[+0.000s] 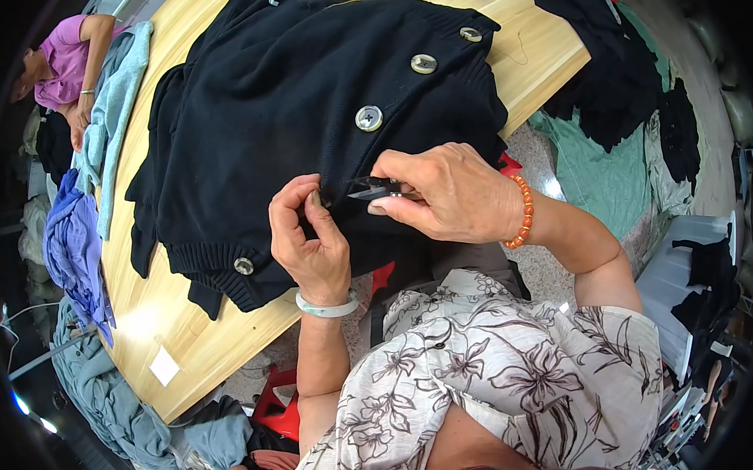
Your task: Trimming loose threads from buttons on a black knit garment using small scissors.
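A black knitted cardigan (246, 131) with ribbed edges lies spread in front of me. Large pale marbled buttons run slantwise along its front, such as this button (369, 118) near the middle and another button (243, 266) by the lower ribbing. My left hand (309, 238) is closed in a pinch over the front edge, between those two buttons; what its fingertips hold is hidden. In my right hand (454, 189) is a pair of small dark thread snips (373, 189). Their blades point left, close to my left fingertips and just above the black knit.
The cardigan rests on a light wooden table (545, 55). Blue-grey garments (118, 87) and a purple garment (70, 231) hang at its left edge, where another person works. A white paper square (164, 364) lies near the front corner. Green cloth (596, 167) and a plastic bin (689, 280) are at right.
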The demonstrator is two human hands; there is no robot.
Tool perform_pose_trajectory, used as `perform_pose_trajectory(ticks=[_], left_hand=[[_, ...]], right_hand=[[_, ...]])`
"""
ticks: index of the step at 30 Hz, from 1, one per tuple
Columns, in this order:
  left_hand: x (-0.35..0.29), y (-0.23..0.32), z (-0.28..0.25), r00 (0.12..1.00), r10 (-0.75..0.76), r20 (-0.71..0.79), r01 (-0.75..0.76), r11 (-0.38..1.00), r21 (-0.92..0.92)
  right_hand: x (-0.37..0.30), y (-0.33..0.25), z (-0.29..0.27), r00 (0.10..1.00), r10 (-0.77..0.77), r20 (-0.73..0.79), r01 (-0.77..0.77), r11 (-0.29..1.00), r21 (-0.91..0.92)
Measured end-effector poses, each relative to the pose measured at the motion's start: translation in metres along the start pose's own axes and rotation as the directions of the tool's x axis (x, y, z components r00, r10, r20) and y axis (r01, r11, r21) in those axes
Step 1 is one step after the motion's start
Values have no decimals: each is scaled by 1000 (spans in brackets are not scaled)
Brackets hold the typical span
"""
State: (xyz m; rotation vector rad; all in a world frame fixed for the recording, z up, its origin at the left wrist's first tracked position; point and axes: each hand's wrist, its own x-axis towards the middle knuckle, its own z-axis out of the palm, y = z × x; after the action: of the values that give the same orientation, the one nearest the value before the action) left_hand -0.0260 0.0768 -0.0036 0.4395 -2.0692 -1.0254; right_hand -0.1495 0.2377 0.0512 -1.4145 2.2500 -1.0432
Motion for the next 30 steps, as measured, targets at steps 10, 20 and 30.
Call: perform_pose_trajectory(ticks=[10, 20, 30], left_hand=[[-3, -10, 2, 996, 89, -22, -89, 996, -5], [-4, 0, -2, 991, 129, -42, -123, 985, 121], [-30, 0, -8, 974, 228, 2, -228, 971, 69]], right_hand=[[18, -7, 17, 991, 81, 109, -72, 994, -84], [21, -4, 19, 981, 86, 172, -81, 996, -36], [13, -11, 13, 957, 52, 285, -20, 993, -114]])
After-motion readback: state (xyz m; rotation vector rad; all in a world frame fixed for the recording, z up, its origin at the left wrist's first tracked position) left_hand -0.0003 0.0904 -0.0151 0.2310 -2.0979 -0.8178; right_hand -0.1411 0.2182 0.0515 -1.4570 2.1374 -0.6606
